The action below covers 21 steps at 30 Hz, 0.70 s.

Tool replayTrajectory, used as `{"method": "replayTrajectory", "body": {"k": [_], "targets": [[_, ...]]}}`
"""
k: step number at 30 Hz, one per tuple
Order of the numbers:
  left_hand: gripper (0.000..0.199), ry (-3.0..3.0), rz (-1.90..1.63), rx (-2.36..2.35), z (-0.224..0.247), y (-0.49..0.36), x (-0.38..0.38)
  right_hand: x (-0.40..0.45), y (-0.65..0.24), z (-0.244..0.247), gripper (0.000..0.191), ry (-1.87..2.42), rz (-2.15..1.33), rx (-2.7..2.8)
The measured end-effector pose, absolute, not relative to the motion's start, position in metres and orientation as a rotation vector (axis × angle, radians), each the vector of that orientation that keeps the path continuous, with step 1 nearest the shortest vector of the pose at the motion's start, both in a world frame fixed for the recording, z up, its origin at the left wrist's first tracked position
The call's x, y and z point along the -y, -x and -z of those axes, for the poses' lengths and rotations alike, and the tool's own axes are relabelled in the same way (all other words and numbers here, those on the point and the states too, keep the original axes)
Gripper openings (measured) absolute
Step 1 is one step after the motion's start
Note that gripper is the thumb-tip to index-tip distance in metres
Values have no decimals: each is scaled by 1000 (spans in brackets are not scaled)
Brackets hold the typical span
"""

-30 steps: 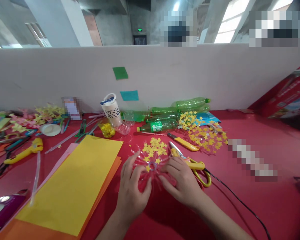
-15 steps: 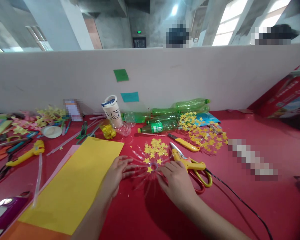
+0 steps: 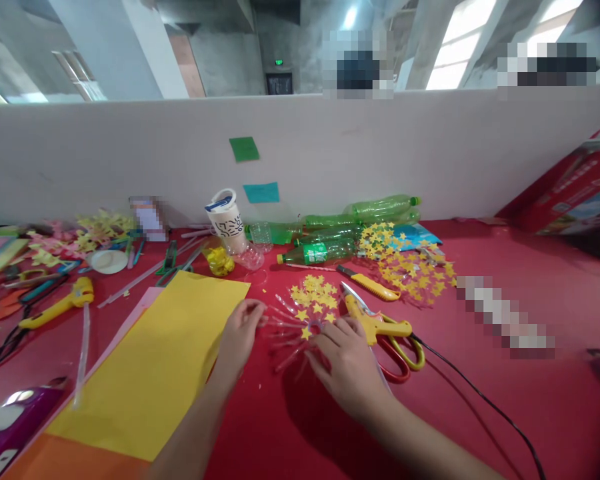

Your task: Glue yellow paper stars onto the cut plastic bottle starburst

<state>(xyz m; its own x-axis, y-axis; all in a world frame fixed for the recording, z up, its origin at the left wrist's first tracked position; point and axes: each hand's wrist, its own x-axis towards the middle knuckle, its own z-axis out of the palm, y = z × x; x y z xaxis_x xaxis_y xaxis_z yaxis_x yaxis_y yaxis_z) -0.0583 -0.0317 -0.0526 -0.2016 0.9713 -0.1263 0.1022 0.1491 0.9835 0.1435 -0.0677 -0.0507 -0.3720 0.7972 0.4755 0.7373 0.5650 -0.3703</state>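
In front of me lies a cut clear plastic bottle piece (image 3: pixel 286 328), its thin strips spread out like rays, with yellow stars (image 3: pixel 314 297) on the strips at its far side. My left hand (image 3: pixel 243 332) pinches the tip of a strip at its left. Curled over the right side near its centre, my right hand (image 3: pixel 344 360) grips the piece, and its fingertips are partly hidden. Just beyond my right hand are a yellow glue gun (image 3: pixel 373 327) and scissors (image 3: pixel 397 360), one lying across the other. A yellow paper sheet (image 3: pixel 155 373) extends beneath my left forearm.
A yellow utility knife (image 3: pixel 370 283) lies behind the scissors. Further back are green plastic bottles (image 3: pixel 330 252), a star-covered piece (image 3: pixel 415 270) and a white cup (image 3: pixel 226 220). Another glue gun (image 3: pixel 63 305) rests at left. A black cord (image 3: pixel 475 387) runs right. A partition (image 3: pixel 180 153) closes the back.
My left fingers have drawn together on a strip tip, after being spread beside the strips. The plastic piece has turned and shifted slightly right, under my right hand.
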Motion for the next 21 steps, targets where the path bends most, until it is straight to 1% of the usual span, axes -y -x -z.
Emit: {"method": "replayTrajectory", "body": {"k": [3,5,8,12,16,21], "targets": [[15,-1312,-1275,-1528,43,52,42,66,-143,52,8,1240,-156,2174],[14,-1745,-1182,-1485,39,43,52,66,-144,52,5,1258,-202,2166],[18,-2002,-1088,-1546,41,27,63,67,-146,54,5,1279,-257,2149],[19,-2067,-1062,-1658,50,10,64,68,-148,56,8,1271,-315,2120],[8,-2058,-1050,-1652,53,5,61,67,-151,57,9,1276,-337,2116],[9,-2013,-1042,-1679,54,5,59,66,-155,55,10,1296,-341,2119]]}}
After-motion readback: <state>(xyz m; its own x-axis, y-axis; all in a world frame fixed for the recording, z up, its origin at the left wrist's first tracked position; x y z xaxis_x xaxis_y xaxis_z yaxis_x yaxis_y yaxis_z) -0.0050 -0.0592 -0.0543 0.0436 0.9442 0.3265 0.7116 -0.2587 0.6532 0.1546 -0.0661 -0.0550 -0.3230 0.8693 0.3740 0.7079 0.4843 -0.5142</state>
